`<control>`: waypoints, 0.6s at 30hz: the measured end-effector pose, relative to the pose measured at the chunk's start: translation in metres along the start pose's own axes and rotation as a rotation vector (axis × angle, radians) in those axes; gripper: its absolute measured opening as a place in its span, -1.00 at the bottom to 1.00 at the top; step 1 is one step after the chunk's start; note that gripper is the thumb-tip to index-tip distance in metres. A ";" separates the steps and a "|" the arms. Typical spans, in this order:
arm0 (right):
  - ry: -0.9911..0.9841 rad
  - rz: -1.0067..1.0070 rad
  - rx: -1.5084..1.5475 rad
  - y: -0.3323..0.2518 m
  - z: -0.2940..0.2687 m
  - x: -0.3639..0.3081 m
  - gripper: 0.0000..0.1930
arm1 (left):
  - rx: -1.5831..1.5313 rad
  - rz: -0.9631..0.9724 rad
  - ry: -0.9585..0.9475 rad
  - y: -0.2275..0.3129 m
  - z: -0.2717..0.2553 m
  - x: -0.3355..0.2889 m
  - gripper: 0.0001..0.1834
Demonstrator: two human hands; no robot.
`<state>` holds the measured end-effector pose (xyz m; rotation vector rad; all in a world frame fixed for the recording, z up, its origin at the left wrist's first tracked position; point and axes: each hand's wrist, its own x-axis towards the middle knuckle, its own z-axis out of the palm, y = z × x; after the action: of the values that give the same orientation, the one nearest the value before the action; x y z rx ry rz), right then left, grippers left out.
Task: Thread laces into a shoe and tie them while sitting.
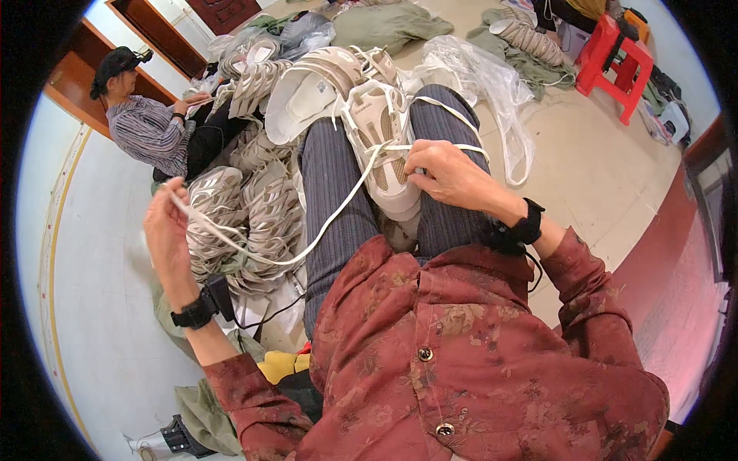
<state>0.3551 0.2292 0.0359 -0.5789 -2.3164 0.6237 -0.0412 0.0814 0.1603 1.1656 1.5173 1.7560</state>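
A beige and white sneaker [382, 146] rests between my thighs, its rounded toe toward me. From its lowest lacing a long white shoelace [336, 220] sags and curves over to the left. My left hand [167, 229], raised well out to that side, pinches the lace near its end. My right hand [450, 175] is closed at the sneaker's right side near the toe, its fingertips gripping the edge there. Another stretch of lace runs behind this hand and loops over my right thigh. What lies under the right fingertips is partly hidden.
Stacked sneakers [269, 211] fill the floor at my left. Beyond my left knee lies a white-lined shoe part [307, 96]. A person [150, 115] in a striped shirt sits at the far left. Clear plastic bags [492, 84] and a red stool [615, 65] are at the right.
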 end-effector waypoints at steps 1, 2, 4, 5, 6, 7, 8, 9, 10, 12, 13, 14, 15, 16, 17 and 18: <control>0.000 0.000 -0.071 0.001 -0.002 0.001 -0.88 | 0.230 -0.030 0.095 -0.007 0.002 0.000 -0.70; 0.003 -0.004 -0.077 0.001 -0.004 0.002 -0.88 | 0.304 -0.061 -0.009 -0.018 -0.008 0.001 -0.69; 0.053 -0.033 -0.196 0.003 -0.004 0.006 -0.84 | 0.562 -0.022 -0.036 -0.042 -0.003 0.000 -0.69; 0.047 -0.035 -0.200 0.001 -0.006 0.009 -0.84 | 0.820 0.019 -0.068 -0.053 0.002 -0.002 -0.69; 0.068 -0.011 -0.236 -0.002 -0.008 0.013 -0.82 | 0.815 0.017 -0.062 -0.065 0.010 -0.005 -0.69; 0.089 0.012 -0.273 -0.004 -0.009 0.016 -0.80 | 0.860 0.110 -0.111 -0.075 0.022 -0.008 -0.69; 0.084 0.006 -0.277 -0.004 -0.008 0.020 -0.80 | 0.905 0.205 -0.159 -0.083 0.034 -0.012 -0.69; 0.090 0.007 -0.283 -0.003 -0.010 0.023 -0.76 | 0.882 0.213 -0.195 -0.084 0.051 -0.016 -0.69; 0.094 0.005 -0.287 -0.003 -0.011 0.026 -0.71 | 0.862 0.220 -0.227 -0.083 0.069 -0.022 -0.68; 0.133 -0.058 -0.233 0.011 -0.011 0.034 -0.68 | 0.568 0.059 -0.322 -0.078 0.108 -0.033 -0.66; 0.174 -0.114 -0.174 0.017 -0.011 0.037 -0.65 | 0.563 0.060 -0.316 -0.080 0.124 -0.036 -0.66; 0.132 -0.025 -0.082 0.024 -0.011 0.038 -0.60 | 0.476 0.012 -0.398 -0.082 0.138 -0.037 -0.65; 0.126 -0.032 -0.081 0.027 -0.013 0.041 -0.60 | 0.392 -0.038 -0.475 -0.084 0.148 -0.038 -0.64; 0.068 0.018 -0.021 0.031 -0.017 0.043 -0.60 | 0.390 -0.038 -0.470 -0.087 0.157 -0.039 -0.64; 0.011 0.068 0.039 0.034 -0.021 0.046 -0.60 | 0.396 -0.031 -0.508 -0.090 0.165 -0.038 -0.65; -0.028 0.160 0.217 0.035 -0.021 0.050 -0.61 | 0.402 -0.025 -0.549 -0.094 0.170 -0.037 -0.66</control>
<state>0.3439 0.2900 0.0545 -0.6596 -2.2044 0.9504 0.1106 0.1566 0.0586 1.6472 1.5498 1.0037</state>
